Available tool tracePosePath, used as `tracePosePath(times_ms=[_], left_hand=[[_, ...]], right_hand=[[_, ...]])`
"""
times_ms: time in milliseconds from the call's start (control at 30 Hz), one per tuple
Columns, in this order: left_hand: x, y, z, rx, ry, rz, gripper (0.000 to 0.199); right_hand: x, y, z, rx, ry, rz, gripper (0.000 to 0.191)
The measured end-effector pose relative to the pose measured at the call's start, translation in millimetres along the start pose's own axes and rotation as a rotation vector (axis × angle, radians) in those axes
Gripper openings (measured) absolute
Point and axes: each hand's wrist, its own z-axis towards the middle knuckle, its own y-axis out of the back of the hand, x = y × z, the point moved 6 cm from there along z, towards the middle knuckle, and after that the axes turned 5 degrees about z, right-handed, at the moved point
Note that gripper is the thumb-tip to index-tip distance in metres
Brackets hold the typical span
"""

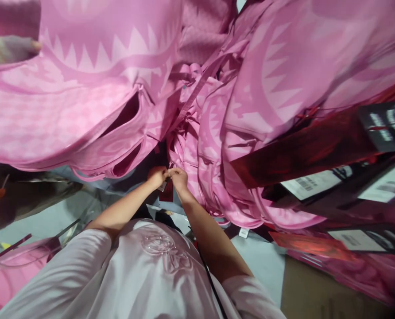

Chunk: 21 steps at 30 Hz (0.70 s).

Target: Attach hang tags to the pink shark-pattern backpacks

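Below pink backpack [197, 146] pile, centre: left hand [157, 176] + right hand [179, 178] together, fingers pinched on small tag [166, 188] at bag's lower edge. Tag work looks underway, not finished; other bags w/ tags wait nearby.

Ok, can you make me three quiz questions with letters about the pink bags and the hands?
1. Where are the left hand and right hand?
A. Far apart
B. Together below the pink backpacks
C. On the floor

2. What colour is the shirt?
A. Pale pink
B. Green
C. Black

3. What state is the big bag's pocket in?
A. Zipped shut
C. Torn off
B. Gaping open

Answers: 1 B, the fingers meet on a small tag under the bags. 2 A, its cloth looks pale pink. 3 B, a dark gap shows.
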Motion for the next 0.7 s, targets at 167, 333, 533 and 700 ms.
tracePosePath(times_ms=[167,333,533,700], left_hand=[[-4.2,-2.3,-7.6,-0.020,0.011,-0.053,0.014],[-5.0,0.4,-10.7,-0.118,0.049,-0.040,0.007],[-5.2,-0.2,-10.6,-0.070,0.032,-0.029,0.012],[-7.1,0.5,-7.3,-0.089,0.033,-0.027,0.010]], right_hand=[[0.2,1.4,2.8,-0.017,0.023,-0.016,0.009],[-1.9,1.9,4.5,-0.018,0.025,-0.020,0.010],[-0.9,0.5,2.3,-0.042,0.030,-0.024,0.009],[2.2,3.0,1.0,-0.053,0.030,-0.043,0.010]])
